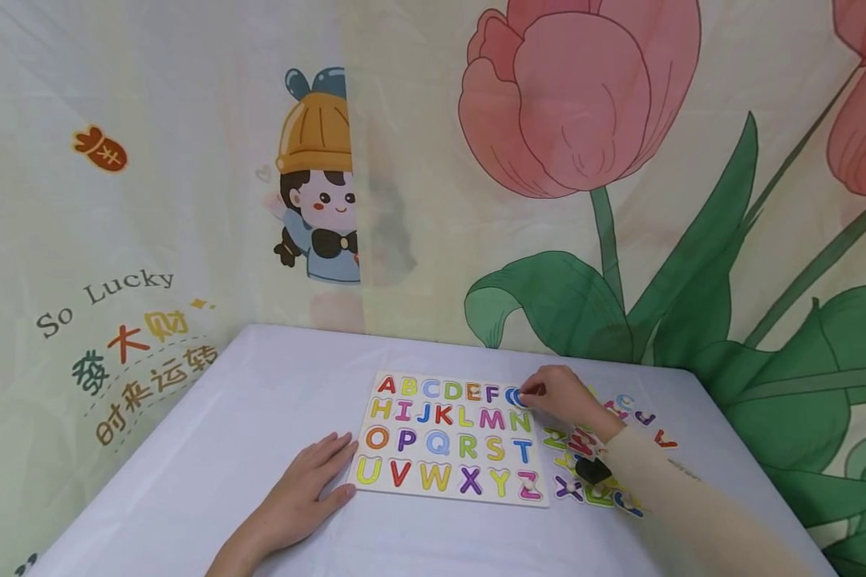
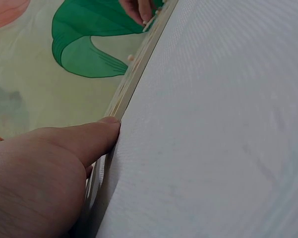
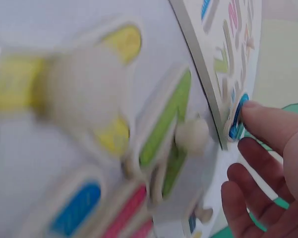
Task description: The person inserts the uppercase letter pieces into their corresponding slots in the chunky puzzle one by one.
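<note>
A wooden alphabet puzzle board (image 1: 447, 495) lies flat on the table, printed with rows of coloured letters. My right hand (image 1: 566, 397) is at its top right corner, pinching a blue letter piece (image 3: 236, 119) between thumb and fingers over the spot after F. The right wrist view shows the piece against the board, tilted; whether it is seated I cannot tell. My left hand (image 1: 303, 493) lies at the board's left edge with fingers extended, and its thumb (image 2: 101, 134) touches that edge. Knobbed pieces E (image 1: 474, 391) and Z (image 1: 528, 484) sit on the board.
Several loose knobbed letter pieces lie right of the board, among them a purple X (image 1: 568, 489), a red A (image 1: 666, 439) and a green one (image 3: 168, 124). My right forearm passes over some. A white cloth (image 1: 260, 417) covers the table; a printed curtain (image 1: 418, 160) hangs behind.
</note>
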### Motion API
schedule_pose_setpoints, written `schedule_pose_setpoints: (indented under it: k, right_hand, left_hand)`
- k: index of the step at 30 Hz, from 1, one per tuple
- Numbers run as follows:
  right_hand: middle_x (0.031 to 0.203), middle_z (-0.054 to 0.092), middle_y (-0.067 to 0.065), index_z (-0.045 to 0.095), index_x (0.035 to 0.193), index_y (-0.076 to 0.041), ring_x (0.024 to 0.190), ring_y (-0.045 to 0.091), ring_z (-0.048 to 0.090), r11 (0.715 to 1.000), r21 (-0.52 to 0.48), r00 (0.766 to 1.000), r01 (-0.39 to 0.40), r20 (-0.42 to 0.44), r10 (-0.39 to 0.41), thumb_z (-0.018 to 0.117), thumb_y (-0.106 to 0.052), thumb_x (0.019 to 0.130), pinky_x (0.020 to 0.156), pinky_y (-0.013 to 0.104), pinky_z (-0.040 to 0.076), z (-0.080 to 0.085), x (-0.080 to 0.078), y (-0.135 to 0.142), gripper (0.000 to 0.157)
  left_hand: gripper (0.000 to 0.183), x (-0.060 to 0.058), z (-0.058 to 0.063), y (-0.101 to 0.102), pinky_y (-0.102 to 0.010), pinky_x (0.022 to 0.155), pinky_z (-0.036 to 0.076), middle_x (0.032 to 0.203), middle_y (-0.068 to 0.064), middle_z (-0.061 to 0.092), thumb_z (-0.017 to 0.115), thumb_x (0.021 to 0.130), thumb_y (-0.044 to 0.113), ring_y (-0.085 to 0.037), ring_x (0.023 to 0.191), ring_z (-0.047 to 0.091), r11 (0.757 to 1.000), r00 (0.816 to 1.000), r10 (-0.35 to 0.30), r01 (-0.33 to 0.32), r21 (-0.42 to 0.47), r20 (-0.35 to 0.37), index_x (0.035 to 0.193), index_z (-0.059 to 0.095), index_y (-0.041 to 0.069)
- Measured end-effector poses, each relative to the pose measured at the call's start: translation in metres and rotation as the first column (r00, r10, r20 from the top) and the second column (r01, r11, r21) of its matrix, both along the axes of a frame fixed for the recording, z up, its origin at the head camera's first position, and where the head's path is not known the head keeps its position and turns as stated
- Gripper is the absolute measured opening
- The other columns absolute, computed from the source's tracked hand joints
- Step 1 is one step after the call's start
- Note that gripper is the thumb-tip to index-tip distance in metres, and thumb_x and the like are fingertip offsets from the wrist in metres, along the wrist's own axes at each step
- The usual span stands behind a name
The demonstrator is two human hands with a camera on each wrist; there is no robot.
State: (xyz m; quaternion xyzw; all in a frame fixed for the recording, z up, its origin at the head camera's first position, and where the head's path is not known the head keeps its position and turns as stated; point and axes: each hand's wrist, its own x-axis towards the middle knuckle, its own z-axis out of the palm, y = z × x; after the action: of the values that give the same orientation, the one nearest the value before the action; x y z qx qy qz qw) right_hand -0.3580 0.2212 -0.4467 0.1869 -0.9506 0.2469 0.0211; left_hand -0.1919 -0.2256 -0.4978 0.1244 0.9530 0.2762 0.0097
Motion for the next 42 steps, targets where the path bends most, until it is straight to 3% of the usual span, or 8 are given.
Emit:
schedule_pose_setpoints:
  k: [6,15,28,32,36,42]
  right_hand:
    - [0.093,0.072,0.0,0.083,0.104,-0.009,0.082,0.014,0.061,0.997,-0.043,0.998,0.07,0.001,-0.07,0.082,-0.02,0.095,0.073,0.03,0.054,-0.009,-0.003,-0.01,0.014]
    - [0.097,0.072,0.0,0.082,0.109,-0.01,0.085,0.015,0.064,0.991,-0.103,0.996,0.09,0.035,-0.086,0.081,-0.023,0.097,0.074,0.028,0.056,-0.018,-0.006,-0.014,0.018]
    - [0.097,0.071,0.0,0.081,0.113,-0.01,0.085,0.015,0.062,0.992,-0.062,0.993,0.109,0.046,-0.107,0.08,-0.023,0.098,0.074,0.028,0.055,-0.017,-0.003,-0.018,0.02]
    - [0.096,0.07,0.0,0.079,0.12,-0.008,0.086,0.016,0.062,0.997,-0.059,0.998,0.057,0.035,-0.055,0.079,-0.023,0.098,0.074,0.029,0.054,-0.01,0.002,-0.012,0.026]
    - [0.101,0.071,-0.001,0.078,0.123,-0.007,0.09,0.016,0.063,0.997,-0.058,0.998,-0.054,0.017,0.055,0.078,-0.018,0.099,0.075,0.029,0.056,0.003,0.009,0.003,0.026]
    - [0.108,0.074,0.0,0.08,0.12,-0.011,0.092,0.012,0.064,0.971,-0.015,0.971,-0.239,0.028,0.239,0.077,-0.012,0.098,0.079,0.026,0.06,0.022,0.023,0.038,0.021]
  left_hand:
    - [0.069,0.0,-0.001,0.001,-0.064,0.128,0.025,0.173,0.004,0.034,0.066,0.103,0.051,-0.031,0.162,0.023,1.0,1.0,0.003,-0.003,0.011,0.011,0.163,0.045,0.026]
    - [0.069,-0.001,-0.003,-0.001,-0.064,0.128,0.024,0.173,0.005,0.034,0.064,0.103,0.053,-0.031,0.163,0.023,1.0,1.0,-0.004,0.004,0.002,0.007,0.164,0.045,0.026]
    - [0.069,-0.001,-0.005,-0.001,-0.065,0.127,0.025,0.173,0.005,0.035,0.065,0.103,0.053,-0.031,0.162,0.023,1.0,1.0,0.003,-0.003,0.015,0.003,0.163,0.045,0.027]
    - [0.069,0.0,-0.005,-0.002,-0.065,0.127,0.026,0.173,0.004,0.035,0.065,0.103,0.052,-0.031,0.162,0.023,1.0,1.0,-0.003,0.003,0.02,0.003,0.163,0.046,0.026]
    - [0.069,0.0,-0.004,-0.003,-0.065,0.128,0.025,0.173,0.004,0.034,0.064,0.104,0.052,-0.032,0.162,0.023,1.0,1.0,-0.014,0.014,0.02,-0.007,0.164,0.045,0.025]
    - [0.068,0.001,0.0,-0.002,-0.065,0.127,0.025,0.173,0.002,0.035,0.064,0.104,0.051,-0.033,0.162,0.024,1.0,1.0,-0.018,0.018,0.018,-0.012,0.164,0.045,0.024]
